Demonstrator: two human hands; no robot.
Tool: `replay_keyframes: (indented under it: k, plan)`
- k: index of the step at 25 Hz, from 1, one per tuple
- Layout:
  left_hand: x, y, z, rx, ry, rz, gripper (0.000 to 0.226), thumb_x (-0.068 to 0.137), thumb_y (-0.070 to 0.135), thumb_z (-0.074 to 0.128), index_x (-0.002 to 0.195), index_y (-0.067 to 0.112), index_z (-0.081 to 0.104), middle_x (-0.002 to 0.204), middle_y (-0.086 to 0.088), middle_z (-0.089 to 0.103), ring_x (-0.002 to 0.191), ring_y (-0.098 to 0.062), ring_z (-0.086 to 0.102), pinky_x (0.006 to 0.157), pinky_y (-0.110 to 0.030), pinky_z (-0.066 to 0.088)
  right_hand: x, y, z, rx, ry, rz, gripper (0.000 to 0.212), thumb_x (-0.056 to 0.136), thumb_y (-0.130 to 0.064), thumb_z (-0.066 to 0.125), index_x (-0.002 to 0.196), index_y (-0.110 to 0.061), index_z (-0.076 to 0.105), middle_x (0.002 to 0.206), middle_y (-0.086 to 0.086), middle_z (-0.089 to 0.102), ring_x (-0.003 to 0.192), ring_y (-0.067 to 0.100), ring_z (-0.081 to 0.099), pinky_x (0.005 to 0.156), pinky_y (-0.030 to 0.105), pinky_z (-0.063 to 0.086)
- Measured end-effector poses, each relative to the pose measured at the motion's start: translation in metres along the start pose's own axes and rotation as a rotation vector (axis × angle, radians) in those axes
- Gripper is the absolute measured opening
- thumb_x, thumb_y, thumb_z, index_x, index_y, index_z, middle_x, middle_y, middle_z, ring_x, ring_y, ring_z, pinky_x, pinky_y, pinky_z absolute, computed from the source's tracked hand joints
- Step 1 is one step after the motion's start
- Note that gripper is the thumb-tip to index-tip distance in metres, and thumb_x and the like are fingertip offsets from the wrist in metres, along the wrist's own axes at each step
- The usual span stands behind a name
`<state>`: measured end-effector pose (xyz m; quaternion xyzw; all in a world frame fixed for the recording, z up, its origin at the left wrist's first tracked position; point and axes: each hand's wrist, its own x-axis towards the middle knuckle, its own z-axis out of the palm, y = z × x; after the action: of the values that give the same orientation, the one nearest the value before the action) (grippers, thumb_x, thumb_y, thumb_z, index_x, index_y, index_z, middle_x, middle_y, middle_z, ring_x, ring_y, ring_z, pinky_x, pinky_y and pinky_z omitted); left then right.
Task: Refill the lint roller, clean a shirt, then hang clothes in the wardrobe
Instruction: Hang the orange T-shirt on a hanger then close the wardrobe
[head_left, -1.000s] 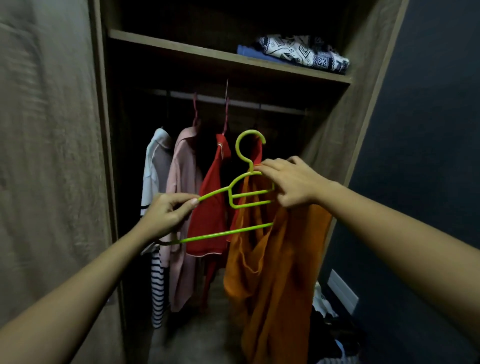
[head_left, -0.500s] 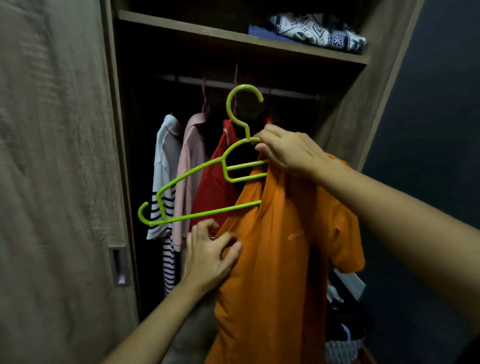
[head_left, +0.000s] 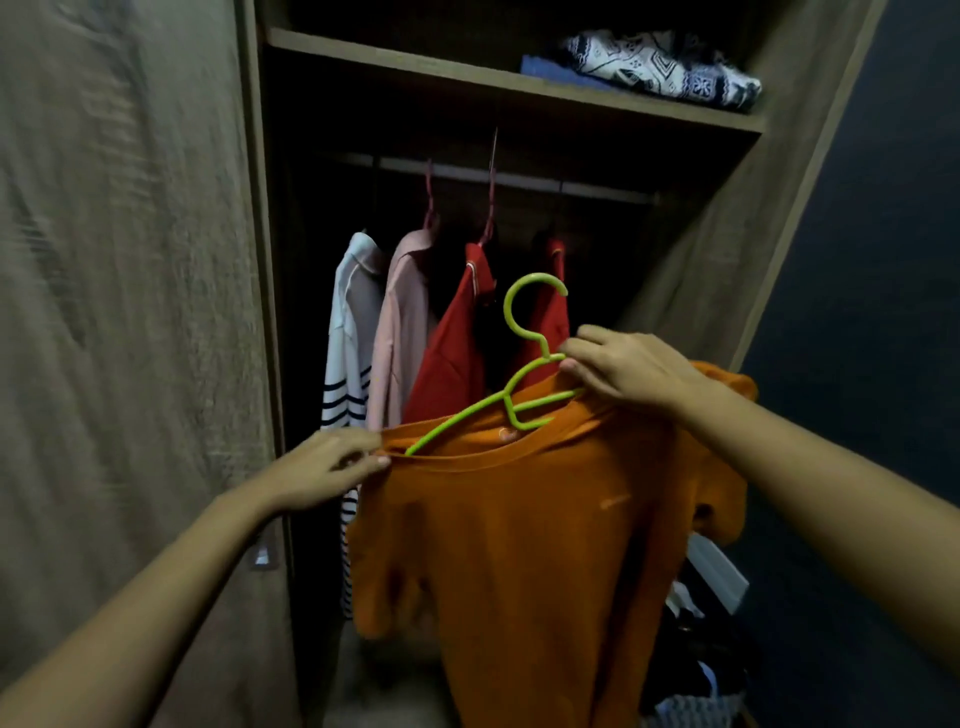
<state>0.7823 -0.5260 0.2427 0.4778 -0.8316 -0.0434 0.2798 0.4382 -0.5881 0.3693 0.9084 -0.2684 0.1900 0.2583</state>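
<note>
So this is the hanging step. Left hand (head_left: 327, 467) pinches the neckline of the orange t-shirt (head_left: 545, 545), and right hand (head_left: 628, 374) is curled round the green hanger (head_left: 467, 418) by its neck, with the shirt half on it, in front of the open wardrobe. Next, I'd guess: tug the shoulder over the hanger arm, then lift the hook to the rail (head_left: 519, 179) beside the red shirt (head_left: 452, 353). There's a wooden shelf (head_left: 467, 73) above and a dark wall (head_left: 883, 260) on the right.

The single view rides on the person's head, facing forward and slightly down into the open brown wood-grain wardrobe (head_left: 753, 234). It is near: the left hand (head_left: 332, 467) and right hand (head_left: 628, 371), an arm's reach out, hold the orange T-shirt (head_left: 519, 545) on a lime-green plastic hanger (head_left: 537, 279), while the wide lens takes in the wooden top shelf (head_left: 415, 62).
</note>
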Motion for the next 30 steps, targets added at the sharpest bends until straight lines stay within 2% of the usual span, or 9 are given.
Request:
replay_keyframes:
  k: [3, 6, 9, 14, 17, 21, 23, 27, 30]
  plan:
    - [0.018, 0.025, -0.013, 0.055, 0.008, 0.129, 0.052, 0.09, 0.065, 0.023, 0.09, 0.02, 0.049, 0.083, 0.004, 0.056, 0.076, -0.005, 0.054, 0.071, -0.031, 0.044, 0.004, -0.015, 0.012, 0.143, 0.046, 0.044, 0.045, 0.095, -0.043, 0.027, 0.102, -0.012, 0.058, 0.09, 0.004, 0.062, 0.078, 0.022, 0.062, 0.063, 0.02, 0.041]
    - [0.02, 0.034, -0.019, -0.021, 0.15, 0.049, 0.021, 0.094, 0.044, 0.042, 0.112, 0.035, 0.039, 0.096, 0.006, 0.059, 0.087, -0.011, 0.06, 0.077, -0.033, 0.048, 0.006, -0.019, 0.015, 0.296, 0.085, 0.116, 0.033, 0.097, -0.04, 0.03, 0.097, -0.018, 0.056, 0.083, -0.01, 0.051, 0.073, 0.008, 0.052, 0.065, 0.028, 0.047]
    - [0.02, 0.042, -0.019, 0.107, 0.307, -0.082, 0.049, 0.088, 0.032, 0.053, 0.128, 0.039, 0.026, 0.09, -0.004, 0.063, 0.079, -0.025, 0.063, 0.07, -0.039, 0.051, 0.008, -0.029, 0.015, 0.376, 0.124, 0.118, 0.029, 0.097, -0.035, 0.037, 0.102, -0.016, 0.058, 0.09, -0.007, 0.056, 0.081, 0.005, 0.053, 0.073, 0.026, 0.048]
    - [0.017, 0.028, -0.041, 0.238, 0.579, -0.299, 0.034, 0.079, 0.019, 0.067, 0.109, 0.027, 0.055, 0.099, -0.011, 0.07, 0.091, -0.035, 0.065, 0.07, -0.041, 0.051, -0.011, -0.025, 0.027, 0.491, 0.056, 0.241, 0.036, 0.094, -0.043, 0.04, 0.12, -0.022, 0.053, 0.11, -0.008, 0.06, 0.099, 0.003, 0.056, 0.084, 0.021, 0.044]
    - [0.016, 0.028, -0.059, 0.14, 0.509, -0.301, 0.017, 0.077, 0.029, 0.071, 0.092, 0.027, 0.063, 0.087, -0.003, 0.07, 0.082, -0.025, 0.065, 0.067, -0.034, 0.05, -0.032, -0.014, 0.039, 0.689, -0.057, 0.355, 0.028, 0.096, -0.035, 0.042, 0.1, -0.017, 0.063, 0.096, 0.002, 0.067, 0.087, 0.01, 0.062, 0.078, 0.031, 0.048]
    - [0.006, 0.034, -0.084, -0.224, 0.096, -0.191, 0.014, 0.078, 0.041, 0.067, 0.088, 0.033, 0.071, 0.089, 0.014, 0.071, 0.084, -0.001, 0.066, 0.071, -0.017, 0.05, -0.037, -0.021, 0.047, 0.988, 0.113, 0.555, 0.027, 0.098, -0.027, 0.04, 0.082, -0.024, 0.062, 0.073, -0.007, 0.06, 0.067, -0.002, 0.055, 0.07, 0.024, 0.044]
    - [0.001, 0.036, -0.085, -0.257, 0.159, -0.165, 0.009, 0.08, 0.045, 0.064, 0.086, 0.044, 0.071, 0.089, 0.024, 0.07, 0.085, 0.004, 0.065, 0.073, -0.011, 0.05, -0.03, -0.022, 0.046, 1.069, 0.194, 0.641, 0.033, 0.098, -0.03, 0.039, 0.079, -0.022, 0.064, 0.067, -0.007, 0.063, 0.062, 0.0, 0.057, 0.065, 0.02, 0.046]
    - [-0.001, 0.04, -0.089, -0.227, 0.4, -0.175, 0.024, 0.081, 0.035, 0.063, 0.078, 0.058, 0.066, 0.081, 0.037, 0.066, 0.083, 0.01, 0.063, 0.069, -0.005, 0.048, -0.017, -0.021, 0.035, 1.243, 0.035, 0.716, 0.037, 0.098, -0.037, 0.037, 0.087, -0.013, 0.064, 0.077, 0.003, 0.063, 0.07, 0.013, 0.058, 0.067, 0.024, 0.046]
    - [-0.004, 0.038, -0.101, -0.188, 0.491, -0.212, 0.028, 0.079, 0.033, 0.067, 0.075, 0.061, 0.065, 0.076, 0.039, 0.064, 0.08, 0.014, 0.062, 0.067, -0.003, 0.046, -0.026, -0.013, 0.034, 1.088, 0.023, 0.601, 0.029, 0.092, -0.037, 0.044, 0.108, -0.02, 0.062, 0.092, -0.007, 0.065, 0.082, -0.002, 0.06, 0.071, 0.011, 0.045]
